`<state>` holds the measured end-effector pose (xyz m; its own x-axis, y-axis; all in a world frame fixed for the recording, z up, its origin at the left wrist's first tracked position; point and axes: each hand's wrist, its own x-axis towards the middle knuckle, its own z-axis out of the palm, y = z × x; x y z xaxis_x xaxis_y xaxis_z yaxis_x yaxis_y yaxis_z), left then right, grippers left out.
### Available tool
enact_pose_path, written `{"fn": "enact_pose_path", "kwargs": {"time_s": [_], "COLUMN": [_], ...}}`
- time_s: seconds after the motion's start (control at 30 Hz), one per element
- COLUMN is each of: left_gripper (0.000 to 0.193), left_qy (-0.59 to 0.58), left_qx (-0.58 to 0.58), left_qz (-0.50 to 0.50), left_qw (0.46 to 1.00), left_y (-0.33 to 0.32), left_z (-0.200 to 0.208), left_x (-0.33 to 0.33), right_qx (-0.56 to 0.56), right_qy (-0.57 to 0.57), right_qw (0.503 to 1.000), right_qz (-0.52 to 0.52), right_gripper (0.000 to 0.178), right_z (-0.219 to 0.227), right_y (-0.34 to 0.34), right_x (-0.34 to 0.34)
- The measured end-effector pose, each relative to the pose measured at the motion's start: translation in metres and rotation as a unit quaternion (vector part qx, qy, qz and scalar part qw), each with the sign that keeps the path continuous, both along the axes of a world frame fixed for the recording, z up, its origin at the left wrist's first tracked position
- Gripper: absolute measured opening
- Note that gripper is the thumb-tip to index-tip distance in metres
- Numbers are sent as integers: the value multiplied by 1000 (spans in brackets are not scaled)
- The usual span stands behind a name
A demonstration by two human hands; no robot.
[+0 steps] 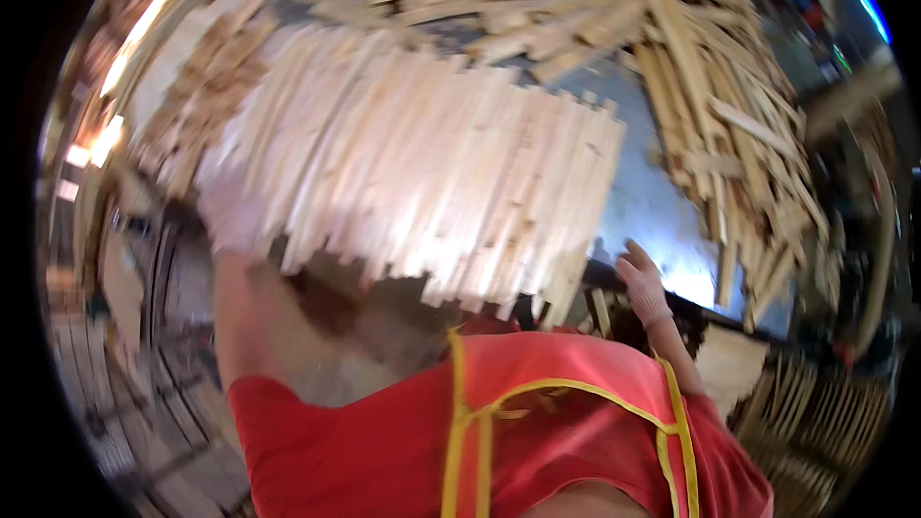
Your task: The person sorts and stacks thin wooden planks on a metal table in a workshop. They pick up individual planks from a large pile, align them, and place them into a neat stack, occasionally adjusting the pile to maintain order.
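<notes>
A wide row of pale wooden slats (432, 173) lies side by side across the metal table (652, 211), their ends uneven. At the row's left end is my left hand (230, 213), in a light glove and smeared by motion; whether it grips a slat there cannot be made out. My right hand (643, 286), also in a light glove, hovers by the table's near edge, just right of the row. Its fingers are partly stretched and apart, with nothing seen in them.
A large heap of loose slats (710, 105) curves round the back and right of the table. Rougher brown-edged strips (206, 86) lie at the far left. Stacked slats (815, 412) stand low on the right, and more wood (163, 422) lies at the lower left.
</notes>
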<state>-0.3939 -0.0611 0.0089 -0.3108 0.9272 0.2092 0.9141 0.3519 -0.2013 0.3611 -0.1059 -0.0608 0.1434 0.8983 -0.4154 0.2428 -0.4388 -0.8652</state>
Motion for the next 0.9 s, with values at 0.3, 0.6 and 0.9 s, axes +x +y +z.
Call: {"fn": "enact_pose_path", "kwargs": {"time_s": [0.3, 0.6, 0.9], "left_gripper": [79, 43, 43], "left_qy": [126, -448, -787], "left_qx": [24, -196, -169], "left_qz": [41, -228, 273], "left_qw": [991, 842, 527], "left_y": [16, -104, -181], "left_z": [-33, -21, -57], "left_x": [65, 386, 485], "right_qx": [-210, -86, 28], "right_qy": [78, 159, -283], "right_qw": [970, 982, 934], "right_qz": [93, -57, 214], "right_gripper": [84, 68, 50], "right_z": [4, -40, -34], "right_y": [28, -7, 49], "right_x": [-47, -32, 89]}}
